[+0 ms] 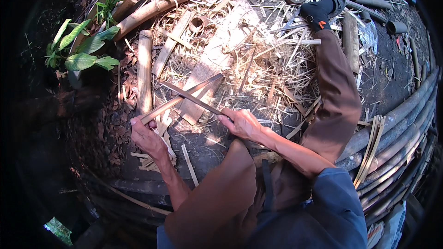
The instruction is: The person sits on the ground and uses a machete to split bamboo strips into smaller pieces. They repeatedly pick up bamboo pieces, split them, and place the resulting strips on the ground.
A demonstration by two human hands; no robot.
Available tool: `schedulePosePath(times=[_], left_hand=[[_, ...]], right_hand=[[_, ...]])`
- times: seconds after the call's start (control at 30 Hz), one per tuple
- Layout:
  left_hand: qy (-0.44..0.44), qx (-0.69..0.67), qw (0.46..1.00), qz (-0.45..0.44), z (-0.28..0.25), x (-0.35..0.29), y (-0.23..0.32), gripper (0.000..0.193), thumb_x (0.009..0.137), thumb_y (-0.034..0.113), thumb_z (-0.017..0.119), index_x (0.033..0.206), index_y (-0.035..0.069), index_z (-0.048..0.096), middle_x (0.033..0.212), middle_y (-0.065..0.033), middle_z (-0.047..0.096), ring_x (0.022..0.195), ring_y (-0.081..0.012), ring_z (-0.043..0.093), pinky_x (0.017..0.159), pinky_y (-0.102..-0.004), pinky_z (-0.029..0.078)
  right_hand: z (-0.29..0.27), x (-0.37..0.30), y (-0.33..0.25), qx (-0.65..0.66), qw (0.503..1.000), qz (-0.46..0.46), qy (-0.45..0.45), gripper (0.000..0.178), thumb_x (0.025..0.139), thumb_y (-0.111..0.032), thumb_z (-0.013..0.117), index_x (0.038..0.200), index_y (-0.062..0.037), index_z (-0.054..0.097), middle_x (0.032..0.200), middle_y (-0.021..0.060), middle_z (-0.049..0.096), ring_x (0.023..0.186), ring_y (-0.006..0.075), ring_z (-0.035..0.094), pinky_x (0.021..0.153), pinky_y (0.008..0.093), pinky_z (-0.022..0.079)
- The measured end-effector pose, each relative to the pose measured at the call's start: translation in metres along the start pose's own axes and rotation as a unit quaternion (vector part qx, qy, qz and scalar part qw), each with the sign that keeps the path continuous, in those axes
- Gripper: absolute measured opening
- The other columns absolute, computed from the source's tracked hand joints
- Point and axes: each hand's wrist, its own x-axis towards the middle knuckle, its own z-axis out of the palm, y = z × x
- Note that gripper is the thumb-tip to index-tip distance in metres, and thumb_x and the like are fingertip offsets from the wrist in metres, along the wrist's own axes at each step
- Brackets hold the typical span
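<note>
My left hand (148,139) is closed round the near end of a split bamboo strip (161,108), which slants up and away to the right. My right hand (243,124) grips a long, narrow knife (203,104), its handle hidden in the fist. The dark blade crosses the strip near its middle; whether it touches or only overlaps in view I cannot tell. Beneath them a flat wooden plank (196,110) lies on the ground. Thin split bamboo slats (167,133) lie beside my left hand.
Shavings (258,64) litter the ground ahead. A bamboo pole (144,71) and a curved one (170,2) lie at the left, near a leafy plant (85,50). Bamboo poles (397,133) are stacked at the right, with thin strips (370,150) leaning on them. My right leg (334,92) stretches forward.
</note>
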Motion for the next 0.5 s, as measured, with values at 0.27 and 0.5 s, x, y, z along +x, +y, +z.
schedulePosePath(times=[0.27, 0.5], left_hand=[[-0.033, 0.045, 0.998, 0.040, 0.002, 0.001, 0.005, 0.053, 0.104, 0.036, 0.032, 0.076, -0.003, 0.055, 0.063, -0.0025, 0.048, 0.058, -0.0121, 0.043, 0.054, -0.0286, 0.035], [-0.020, 0.033, 0.998, 0.047, 0.005, 0.001, 0.003, 0.053, 0.104, 0.036, 0.032, 0.077, -0.002, 0.056, 0.061, -0.0042, 0.049, 0.057, -0.0139, 0.043, 0.054, -0.0308, 0.035]], right_hand=[[-0.003, 0.002, 0.030, 0.034, 0.998, 0.017, 0.050, 0.042, 0.100, -0.039, 0.041, 0.088, -0.0017, 0.058, 0.067, 0.0246, 0.059, 0.068, 0.0429, 0.063, 0.062, 0.0486, 0.047], [-0.003, -0.002, 0.059, 0.004, 0.998, 0.026, 0.059, 0.037, 0.099, -0.038, 0.044, 0.090, -0.0028, 0.054, 0.071, 0.0271, 0.059, 0.074, 0.0478, 0.060, 0.066, 0.0540, 0.046]])
